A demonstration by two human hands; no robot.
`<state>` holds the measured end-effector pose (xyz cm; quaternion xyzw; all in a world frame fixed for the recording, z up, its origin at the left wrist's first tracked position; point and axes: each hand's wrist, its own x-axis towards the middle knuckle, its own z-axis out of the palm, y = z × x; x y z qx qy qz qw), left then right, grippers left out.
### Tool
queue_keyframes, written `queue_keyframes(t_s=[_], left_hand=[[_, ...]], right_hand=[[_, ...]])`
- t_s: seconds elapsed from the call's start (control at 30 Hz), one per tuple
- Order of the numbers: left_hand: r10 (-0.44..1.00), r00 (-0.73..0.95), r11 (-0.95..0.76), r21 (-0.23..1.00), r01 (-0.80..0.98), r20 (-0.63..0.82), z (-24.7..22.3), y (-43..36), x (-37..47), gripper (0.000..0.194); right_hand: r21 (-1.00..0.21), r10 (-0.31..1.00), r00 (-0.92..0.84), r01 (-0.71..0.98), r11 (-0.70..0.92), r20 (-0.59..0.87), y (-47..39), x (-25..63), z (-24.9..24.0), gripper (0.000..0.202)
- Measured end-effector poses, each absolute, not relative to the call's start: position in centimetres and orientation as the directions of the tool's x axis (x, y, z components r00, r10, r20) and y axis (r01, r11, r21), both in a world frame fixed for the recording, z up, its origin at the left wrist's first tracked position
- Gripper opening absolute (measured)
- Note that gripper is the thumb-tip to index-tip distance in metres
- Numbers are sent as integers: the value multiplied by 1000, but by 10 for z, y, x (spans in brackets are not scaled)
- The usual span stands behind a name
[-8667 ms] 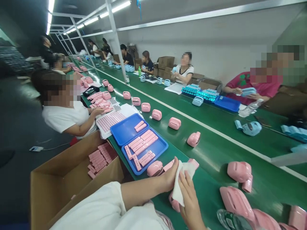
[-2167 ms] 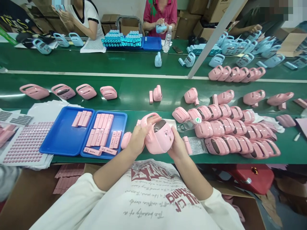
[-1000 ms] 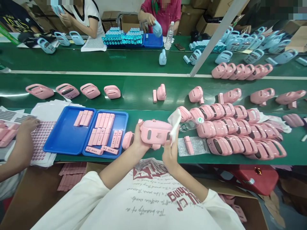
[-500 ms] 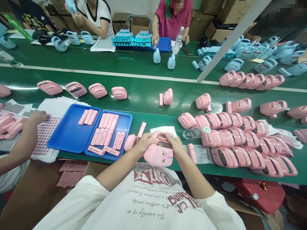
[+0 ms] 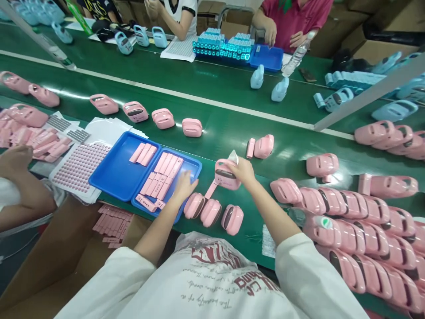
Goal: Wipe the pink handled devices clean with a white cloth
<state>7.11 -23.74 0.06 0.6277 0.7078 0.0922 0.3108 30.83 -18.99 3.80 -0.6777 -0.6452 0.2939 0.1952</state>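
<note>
My right hand [image 5: 245, 170] is closed on a pink handled casing [image 5: 227, 180] with a dark window, held near the belt's edge. A white cloth or tissue [image 5: 233, 156] shows at the same hand. My left hand [image 5: 184, 185], somewhat blurred, is over the right side of a blue tray [image 5: 195, 165], fingers apart, with nothing visible in them. Several small pink blocks [image 5: 160, 180] lie in that tray, left of the hand. Another pink block [image 5: 210, 189] lies just below the held casing. Three pink casings [image 5: 211, 212] stand on the table in front of me.
Rows of pink casings [image 5: 358, 239] fill the right side. More sit along the green belt [image 5: 226, 128]. A second blue tray [image 5: 113, 173] and sticker sheets [image 5: 78, 170] lie left, beside a co-worker's arm [image 5: 16, 190]. Co-workers sit opposite, near blue casings [image 5: 280, 88].
My left hand has let go of the casing and moved left to the tray. My right hand has carried the casing away from my body. The camera view has turned.
</note>
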Motion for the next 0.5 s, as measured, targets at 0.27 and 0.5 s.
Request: queue_keyframes(t_s=[0.27, 0.5], left_hand=[[890, -318, 373, 122, 920, -325, -39, -201, 25, 41], [889, -241, 314, 134, 940, -389, -42, -199, 33, 36]], right_hand=[[-627, 920, 302, 673, -391, -250, -71, 296, -3, 38], [-681, 904, 331, 598, -423, -272, -44, 304, -27, 39]])
